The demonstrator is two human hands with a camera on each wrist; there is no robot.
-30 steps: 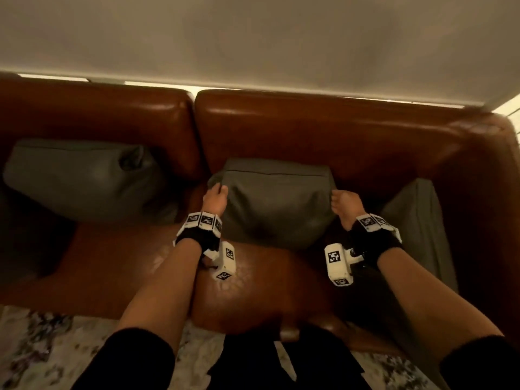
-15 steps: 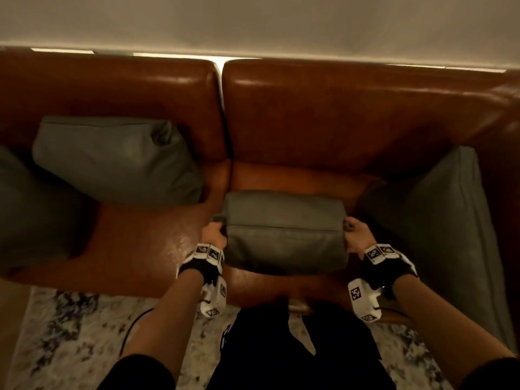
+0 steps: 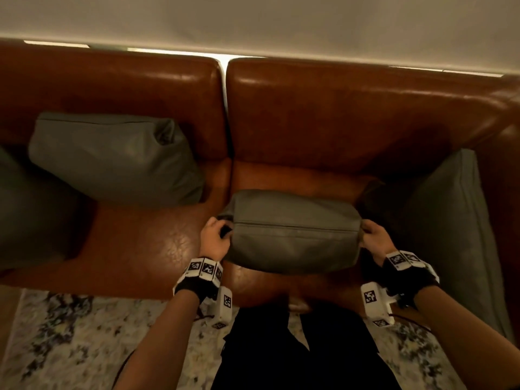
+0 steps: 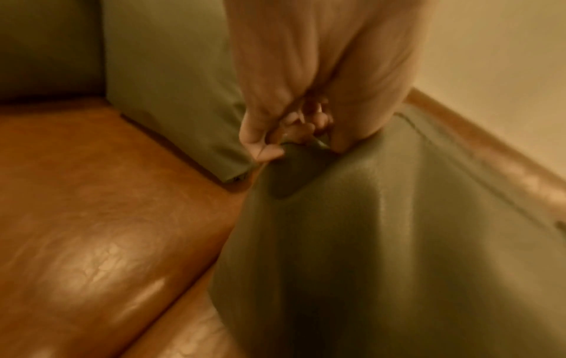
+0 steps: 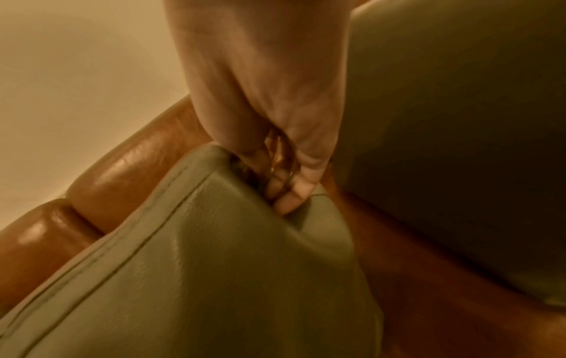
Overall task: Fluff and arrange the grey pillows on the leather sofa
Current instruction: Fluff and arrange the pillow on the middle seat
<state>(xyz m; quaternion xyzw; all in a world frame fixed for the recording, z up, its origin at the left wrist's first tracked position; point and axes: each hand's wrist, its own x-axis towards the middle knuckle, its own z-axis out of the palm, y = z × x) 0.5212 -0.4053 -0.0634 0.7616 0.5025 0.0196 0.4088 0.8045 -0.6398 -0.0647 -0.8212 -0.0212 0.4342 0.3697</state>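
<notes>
Leather sofa: left hand, right hand fingers pinching grey pillow corners, arms extended.

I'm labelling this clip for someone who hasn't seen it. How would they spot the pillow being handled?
Find the brown leather sofa and its right-hand seat. The grey pillow there is out near the front edge, away from the backrest. Unlike the other pillows, it is gripped at both ends, by the left hand and right hand.

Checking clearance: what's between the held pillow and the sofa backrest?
Only bare seat leather between the held pillow and the backrest, per the head view.
</notes>
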